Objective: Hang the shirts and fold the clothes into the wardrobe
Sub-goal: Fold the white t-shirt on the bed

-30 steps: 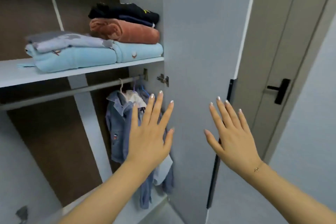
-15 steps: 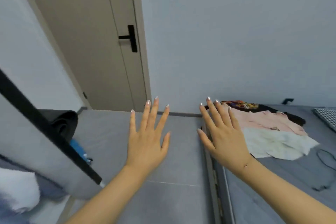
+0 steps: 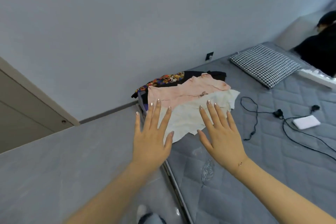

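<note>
my left hand [image 3: 151, 143] spread flat, fingers straight, holding nothing | my right hand [image 3: 221, 137] likewise spread and bare | clothes pile on mattress [image 3: 272, 178] beyond my fingertips: white garment [image 3: 189, 120] nearest, pink shirt [image 3: 181, 92] behind, floral garment [image 3: 163, 80] beneath

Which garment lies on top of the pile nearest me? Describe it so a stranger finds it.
Start at the grey mattress; a clothes pile sits at its corner by the wall. The white garment lies nearest, crumpled, overlapping the pink one.
</note>
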`<state>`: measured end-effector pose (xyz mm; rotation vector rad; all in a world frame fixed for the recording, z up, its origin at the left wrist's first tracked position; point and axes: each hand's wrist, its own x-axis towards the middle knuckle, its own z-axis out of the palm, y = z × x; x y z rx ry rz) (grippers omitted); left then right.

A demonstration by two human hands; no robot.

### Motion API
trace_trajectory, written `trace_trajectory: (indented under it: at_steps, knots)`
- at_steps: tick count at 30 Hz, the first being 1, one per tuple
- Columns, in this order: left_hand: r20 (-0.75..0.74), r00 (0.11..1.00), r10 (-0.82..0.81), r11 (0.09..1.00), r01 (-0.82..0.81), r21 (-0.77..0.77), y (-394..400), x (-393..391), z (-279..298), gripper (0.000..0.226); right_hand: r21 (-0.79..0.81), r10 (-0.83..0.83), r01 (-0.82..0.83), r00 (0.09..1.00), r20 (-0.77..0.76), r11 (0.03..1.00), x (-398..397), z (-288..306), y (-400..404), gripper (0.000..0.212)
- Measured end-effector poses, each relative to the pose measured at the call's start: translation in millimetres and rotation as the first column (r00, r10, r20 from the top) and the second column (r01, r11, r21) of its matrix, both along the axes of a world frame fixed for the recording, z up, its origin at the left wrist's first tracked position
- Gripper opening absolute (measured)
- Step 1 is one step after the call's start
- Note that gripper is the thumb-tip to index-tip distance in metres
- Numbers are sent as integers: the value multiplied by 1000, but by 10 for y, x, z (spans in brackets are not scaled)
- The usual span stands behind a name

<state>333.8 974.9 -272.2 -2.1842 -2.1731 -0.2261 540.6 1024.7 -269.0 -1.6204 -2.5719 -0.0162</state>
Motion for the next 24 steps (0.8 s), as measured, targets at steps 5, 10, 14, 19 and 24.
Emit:
trace_trajectory:
  at_steps: [5,10,14,19,24]
  knots:
    - [-5,989,-150,985,149,-86,1032,-58,-678,68,-97,-165,166,986,26,981,-82,-600,739,63]
    - [46,967,-251,949,255,-188,2139,-177,-1541,73,-194,-302,303,953,33,933,-268,-1469,1562,61]
    - [81,929,-360,897,369,-245,2921,-201,-2320,74,-285,-464,448,886,13,847,-217,-2341,2136,61]
    - [60,904,-423,806,406,-430,3619,38,-3411,69,-420,-591,549,806,37,723,-144,-3360,2413,66]
    - [224,897,-382,747,442,-497,3723,201,-4147,51,-700,-839,543,523,-151,465,-173,-4029,2507,73]
